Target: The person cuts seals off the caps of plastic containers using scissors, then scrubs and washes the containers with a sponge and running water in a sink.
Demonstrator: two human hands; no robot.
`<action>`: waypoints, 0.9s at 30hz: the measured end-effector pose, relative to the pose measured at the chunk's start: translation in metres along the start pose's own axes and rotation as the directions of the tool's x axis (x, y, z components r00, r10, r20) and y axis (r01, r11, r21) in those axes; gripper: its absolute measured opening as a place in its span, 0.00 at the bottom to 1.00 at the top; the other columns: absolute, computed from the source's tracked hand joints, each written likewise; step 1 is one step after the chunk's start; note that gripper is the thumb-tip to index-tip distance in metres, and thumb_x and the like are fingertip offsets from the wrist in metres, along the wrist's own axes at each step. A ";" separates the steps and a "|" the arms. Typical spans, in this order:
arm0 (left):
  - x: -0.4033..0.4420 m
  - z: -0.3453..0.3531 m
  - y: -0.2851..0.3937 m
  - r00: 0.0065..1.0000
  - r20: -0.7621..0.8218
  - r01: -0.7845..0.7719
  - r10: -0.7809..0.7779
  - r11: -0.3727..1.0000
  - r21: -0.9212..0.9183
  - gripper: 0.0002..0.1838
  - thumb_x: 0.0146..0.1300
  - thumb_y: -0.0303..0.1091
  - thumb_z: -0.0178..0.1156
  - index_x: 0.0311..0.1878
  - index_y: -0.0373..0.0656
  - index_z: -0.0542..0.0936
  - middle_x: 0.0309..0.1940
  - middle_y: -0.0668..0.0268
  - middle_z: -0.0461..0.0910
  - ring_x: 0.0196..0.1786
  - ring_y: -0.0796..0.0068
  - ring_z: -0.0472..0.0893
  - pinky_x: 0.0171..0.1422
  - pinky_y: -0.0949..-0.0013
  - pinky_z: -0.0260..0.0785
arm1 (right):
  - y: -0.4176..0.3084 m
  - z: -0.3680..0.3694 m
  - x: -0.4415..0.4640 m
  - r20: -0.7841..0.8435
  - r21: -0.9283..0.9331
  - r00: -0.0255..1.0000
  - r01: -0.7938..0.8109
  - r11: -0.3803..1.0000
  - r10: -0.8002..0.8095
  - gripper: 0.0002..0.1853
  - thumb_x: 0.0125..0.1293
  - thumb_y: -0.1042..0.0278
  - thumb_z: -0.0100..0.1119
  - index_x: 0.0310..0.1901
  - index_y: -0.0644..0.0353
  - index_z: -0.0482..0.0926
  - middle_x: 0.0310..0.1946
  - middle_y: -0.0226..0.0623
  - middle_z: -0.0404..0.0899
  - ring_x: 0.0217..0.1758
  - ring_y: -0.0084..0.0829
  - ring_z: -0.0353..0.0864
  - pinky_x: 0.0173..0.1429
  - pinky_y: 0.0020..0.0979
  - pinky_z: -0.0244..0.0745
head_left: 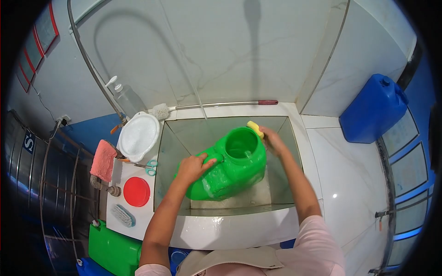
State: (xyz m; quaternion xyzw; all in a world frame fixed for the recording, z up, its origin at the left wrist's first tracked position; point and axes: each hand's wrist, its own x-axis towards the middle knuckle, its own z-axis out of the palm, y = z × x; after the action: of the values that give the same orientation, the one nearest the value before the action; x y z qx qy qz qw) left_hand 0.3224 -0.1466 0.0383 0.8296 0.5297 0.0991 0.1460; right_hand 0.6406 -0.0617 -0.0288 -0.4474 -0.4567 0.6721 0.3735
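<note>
A wet green plastic container (239, 172) with a wide round mouth lies tilted over the glass-sided basin (184, 120), its opening facing up toward me. My left hand (197, 168) is wrapped round the handle on its left side. At the far right of the mouth, my right hand (270, 139) grips a yellow sponge (255, 129) against the container's outer rim. Some suds or water show on the green surface and inside the mouth.
Left of the basin are a white tub (139, 137), scissors (149, 167), a red lid (136, 192), a scrubbing brush (123, 215), a pink cloth (104, 161) and a pump bottle (129, 99). A long-handled brush (216, 105) lies behind; a blue jerrycan (374, 110) stands right.
</note>
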 end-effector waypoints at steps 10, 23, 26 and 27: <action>0.013 0.024 -0.026 0.821 -0.011 0.533 -0.571 0.773 -0.343 0.32 0.66 0.60 0.44 0.38 0.34 0.79 0.27 0.46 0.80 0.32 0.47 0.81 0.40 0.49 0.72 | 0.070 0.184 -0.056 0.110 -0.784 0.664 0.515 0.346 -0.739 0.20 0.60 0.71 0.55 0.54 0.65 0.69 0.52 0.50 0.66 0.58 0.50 0.64 0.64 0.45 0.59; -0.014 0.019 -0.010 0.929 0.090 0.335 -0.360 0.708 -0.622 0.16 0.52 0.31 0.58 0.44 0.35 0.75 0.25 0.53 0.80 0.22 0.61 0.81 0.29 0.60 0.73 | 0.058 0.124 -0.068 -0.291 -0.692 0.630 0.381 0.613 -0.720 0.17 0.59 0.77 0.55 0.52 0.60 0.75 0.48 0.43 0.72 0.52 0.45 0.73 0.55 0.38 0.70; -0.030 0.033 0.001 0.961 -0.158 0.174 -0.226 0.942 -0.288 0.17 0.52 0.33 0.59 0.45 0.36 0.75 0.27 0.49 0.80 0.27 0.53 0.82 0.31 0.56 0.74 | -0.032 0.115 -0.100 -0.215 -0.754 0.569 0.420 0.505 -0.794 0.15 0.57 0.77 0.55 0.48 0.61 0.76 0.43 0.43 0.76 0.47 0.45 0.77 0.52 0.37 0.73; -0.036 0.024 0.016 0.963 -0.155 0.168 -0.220 0.941 -0.294 0.17 0.52 0.33 0.59 0.45 0.36 0.75 0.27 0.49 0.80 0.27 0.53 0.82 0.31 0.56 0.74 | -0.060 0.118 -0.117 -0.076 -0.819 0.540 0.446 0.361 -0.838 0.14 0.56 0.77 0.56 0.46 0.62 0.77 0.39 0.45 0.79 0.45 0.46 0.78 0.51 0.38 0.73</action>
State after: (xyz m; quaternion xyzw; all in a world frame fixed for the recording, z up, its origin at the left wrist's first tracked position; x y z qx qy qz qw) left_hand 0.3288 -0.1887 0.0214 0.7316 0.6011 0.2345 0.2201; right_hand 0.5728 -0.1829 0.0799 -0.4796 -0.7104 0.0847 0.5081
